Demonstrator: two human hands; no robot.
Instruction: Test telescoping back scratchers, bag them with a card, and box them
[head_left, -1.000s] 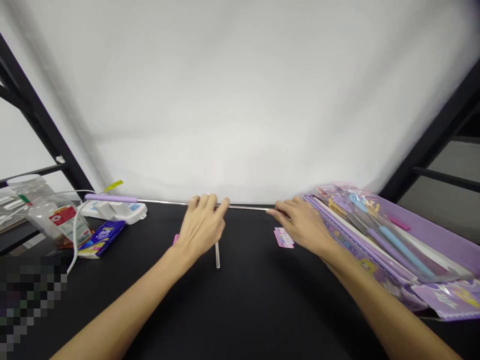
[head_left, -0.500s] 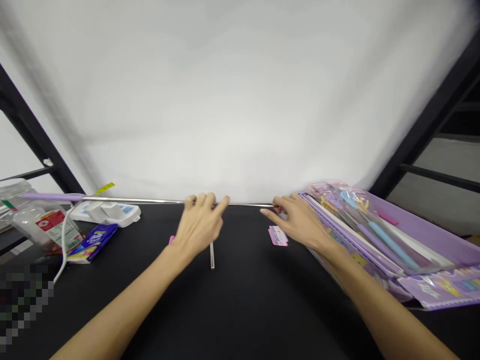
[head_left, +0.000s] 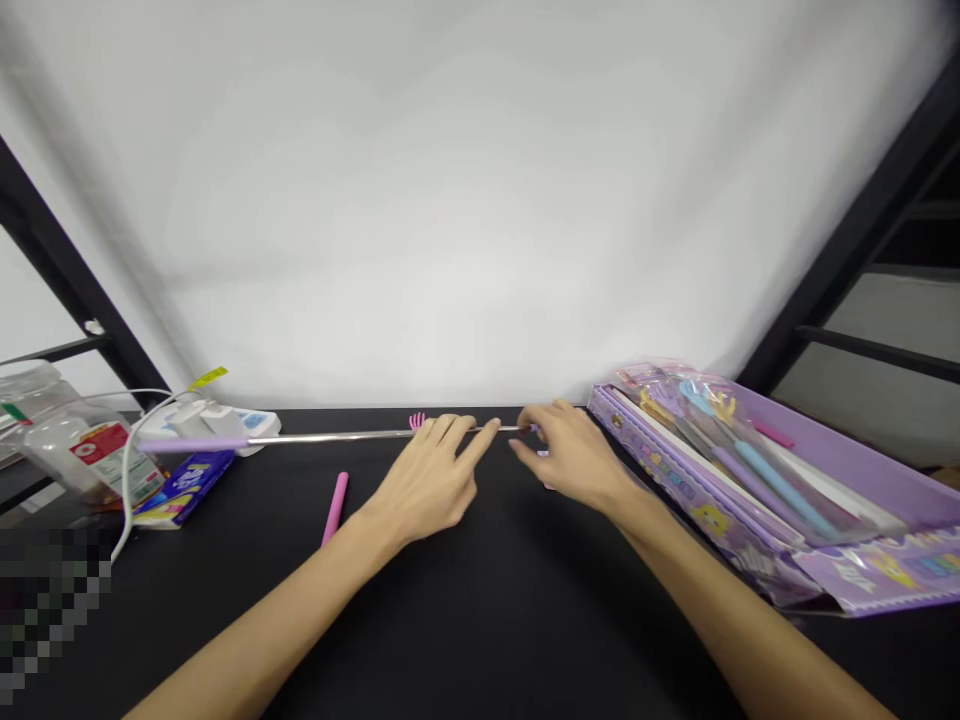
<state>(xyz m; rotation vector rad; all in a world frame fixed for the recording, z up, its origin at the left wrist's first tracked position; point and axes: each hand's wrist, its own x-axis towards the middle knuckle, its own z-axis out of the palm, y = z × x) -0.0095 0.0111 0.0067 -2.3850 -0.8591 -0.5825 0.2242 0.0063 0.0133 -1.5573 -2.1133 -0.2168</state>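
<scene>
A telescopic back scratcher (head_left: 330, 437) with a purple handle and thin metal rod lies level across the view, between my two hands. My left hand (head_left: 435, 475) grips the rod's middle from above, index finger stretched along it; the thumb is hidden. At the rod's right end my right hand (head_left: 574, 450) pinches the purple tip, which its fingers mostly cover. Behind my left hand shows the pink claw head (head_left: 417, 421) of another back scratcher, and a pink handle (head_left: 335, 508) lies beside my left wrist. A small pink card (head_left: 545, 456) is partly hidden by my right hand.
On the right stands a purple box (head_left: 705, 510) with several packaged back scratchers (head_left: 772, 470). To the left are a clear plastic jar (head_left: 90, 450), a blue snack packet (head_left: 187, 490), a white power strip (head_left: 259, 425) and a white cable (head_left: 127, 470). A white wall rises behind the black table.
The purple handle has come right and nearer, and the rod looks shorter. My left hand has shifted right and my right hand slightly left. The pink handle and claw now show more.
</scene>
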